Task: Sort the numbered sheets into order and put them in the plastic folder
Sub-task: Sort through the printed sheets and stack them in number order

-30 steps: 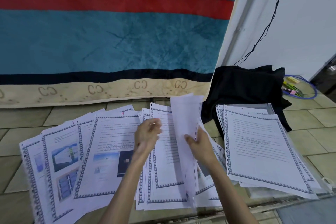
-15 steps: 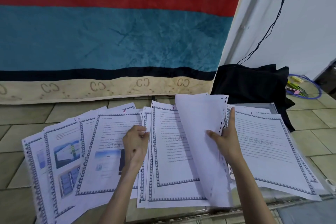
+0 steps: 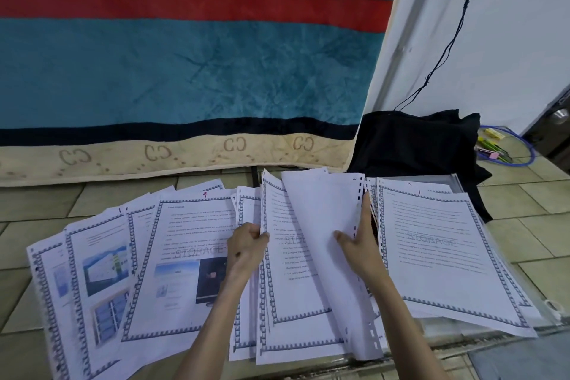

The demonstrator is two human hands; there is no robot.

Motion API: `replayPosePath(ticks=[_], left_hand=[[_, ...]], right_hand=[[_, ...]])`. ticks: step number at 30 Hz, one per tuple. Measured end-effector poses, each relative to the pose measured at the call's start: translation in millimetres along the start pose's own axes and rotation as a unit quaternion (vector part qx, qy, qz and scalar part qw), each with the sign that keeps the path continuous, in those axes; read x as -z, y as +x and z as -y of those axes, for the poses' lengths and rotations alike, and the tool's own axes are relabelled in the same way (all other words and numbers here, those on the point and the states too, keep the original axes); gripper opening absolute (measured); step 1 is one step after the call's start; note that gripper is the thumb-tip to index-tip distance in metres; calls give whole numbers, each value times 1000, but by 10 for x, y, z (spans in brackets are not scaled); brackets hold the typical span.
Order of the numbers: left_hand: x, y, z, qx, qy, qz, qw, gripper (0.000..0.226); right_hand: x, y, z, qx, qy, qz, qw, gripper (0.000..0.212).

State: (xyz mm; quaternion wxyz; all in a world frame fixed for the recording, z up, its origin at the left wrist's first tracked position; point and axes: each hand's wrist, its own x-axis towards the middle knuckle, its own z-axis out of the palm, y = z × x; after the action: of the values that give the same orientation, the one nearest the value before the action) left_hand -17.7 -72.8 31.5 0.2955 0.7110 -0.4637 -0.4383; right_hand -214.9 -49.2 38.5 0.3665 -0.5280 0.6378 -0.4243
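Note:
Several printed sheets with blue patterned borders lie fanned across the tiled floor; one marked 9 [image 3: 185, 256] is left of centre. My left hand [image 3: 246, 248] pinches the left edge of a text sheet [image 3: 293, 287] in the middle pile. My right hand [image 3: 359, 241] holds a turned-over sheet [image 3: 324, 225], blank side up, by its punched edge, thumb on the blank face. At the right a stack of sheets [image 3: 438, 253] lies on the clear plastic folder [image 3: 456, 182], whose rim shows at its far and near edges.
A teal, red and beige blanket [image 3: 185, 71] hangs behind the sheets. A black cloth [image 3: 413, 142] lies behind the right stack. A blue cable loop with small coloured items [image 3: 499, 148] sits at far right. A black wire [image 3: 444, 52] runs down the white wall.
My right hand has swung the lifted sheet from upright over toward the right, blank side now up. My left hand has moved right to the middle sheet's left edge.

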Motion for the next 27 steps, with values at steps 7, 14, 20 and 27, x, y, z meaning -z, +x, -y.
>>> replayPosePath(ticks=[7, 14, 20, 27], left_hand=[[-135, -68, -181, 80, -318, 97, 940, 13], [-15, 55, 41, 96, -313, 116, 938, 15], [316, 306, 386, 94, -176, -14, 980, 19], [424, 378, 434, 116, -158, -20, 980, 29]], right_hand=[[-316, -74, 266, -35, 39, 134, 990, 100], [-338, -68, 217, -12, -29, 45, 999, 79], [4, 79, 92, -14, 17, -26, 999, 69], [-196, 15, 60, -52, 24, 14, 998, 59]])
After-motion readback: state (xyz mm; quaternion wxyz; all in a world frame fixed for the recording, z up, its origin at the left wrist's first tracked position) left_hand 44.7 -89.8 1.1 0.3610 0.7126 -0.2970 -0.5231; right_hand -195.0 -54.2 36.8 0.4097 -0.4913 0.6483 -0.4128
